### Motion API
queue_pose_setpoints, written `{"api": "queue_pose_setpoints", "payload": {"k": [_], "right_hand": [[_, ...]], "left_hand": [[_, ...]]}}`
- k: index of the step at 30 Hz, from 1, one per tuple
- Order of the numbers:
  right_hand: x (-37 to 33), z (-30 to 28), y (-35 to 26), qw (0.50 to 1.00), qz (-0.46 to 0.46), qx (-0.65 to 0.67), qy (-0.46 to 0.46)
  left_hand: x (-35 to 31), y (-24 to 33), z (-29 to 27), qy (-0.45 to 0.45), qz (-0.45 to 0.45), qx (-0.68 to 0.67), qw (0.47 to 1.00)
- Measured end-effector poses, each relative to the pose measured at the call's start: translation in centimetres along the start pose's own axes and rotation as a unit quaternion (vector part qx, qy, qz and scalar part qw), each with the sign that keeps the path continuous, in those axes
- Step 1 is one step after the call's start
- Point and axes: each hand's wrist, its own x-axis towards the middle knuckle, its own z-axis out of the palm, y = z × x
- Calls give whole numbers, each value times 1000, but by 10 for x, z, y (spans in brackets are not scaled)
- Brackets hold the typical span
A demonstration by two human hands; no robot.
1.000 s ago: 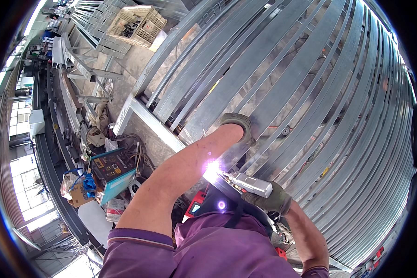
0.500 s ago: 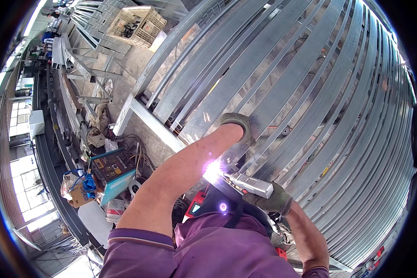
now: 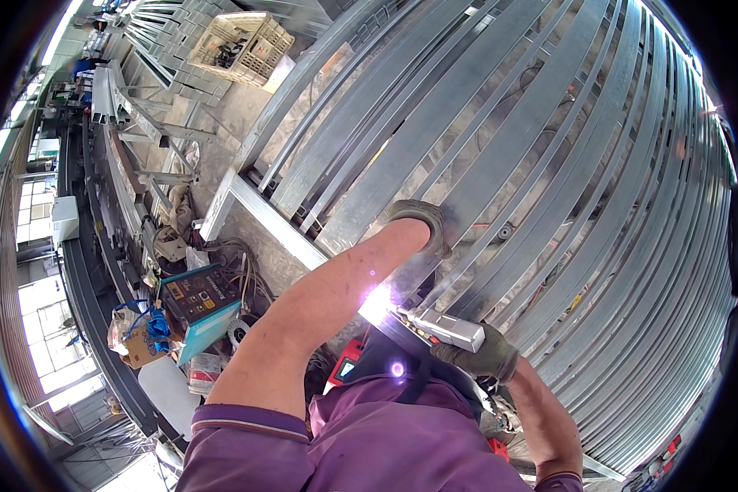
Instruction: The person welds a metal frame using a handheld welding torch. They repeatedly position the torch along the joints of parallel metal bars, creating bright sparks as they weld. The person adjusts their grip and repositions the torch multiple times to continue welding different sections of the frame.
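Note:
My right hand [image 3: 473,354], in a grey-green glove, is closed around a silver hand-held welding gun [image 3: 447,328]. The gun's nozzle points left at a bright white-violet arc [image 3: 378,303] near the close end of the steel tubes, and the glare hides the joint. Farther forward, my gloved left hand [image 3: 420,220] bears on a flat steel tube [image 3: 455,215], curled over it; its fingertips are hidden. My left forearm passes above the frame's front edge, just left of the arc.
Rows of long steel tubes [image 3: 623,164] with gaps stretch away to the right. A pale frame rail [image 3: 275,223] edges them at left. Beyond it are a blue-and-black machine [image 3: 201,299], loose cables [image 3: 254,266] and, farther back, a cream plastic crate [image 3: 242,47]. A red device [image 3: 346,362] lies near my waist.
Both hands and the welding gun keep their places. The arc still burns, its glow slightly different, and the sparks by the left forearm are gone.

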Motion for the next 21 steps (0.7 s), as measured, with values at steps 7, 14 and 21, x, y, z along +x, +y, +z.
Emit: {"api": "queue_pose_setpoints", "payload": {"k": [7, 14, 21], "right_hand": [[-1, 1, 2, 1000, -4, 21, 3], [-3, -1, -4, 1000, 0, 10, 4], [-4, 1, 10, 1000, 3, -16, 22]], "left_hand": [[0, -2, 2, 12, 4, -1, 1000], [1, -2, 2, 0, 7, -4, 1000], [6, -1, 3, -6, 8, -6, 1000]]}}
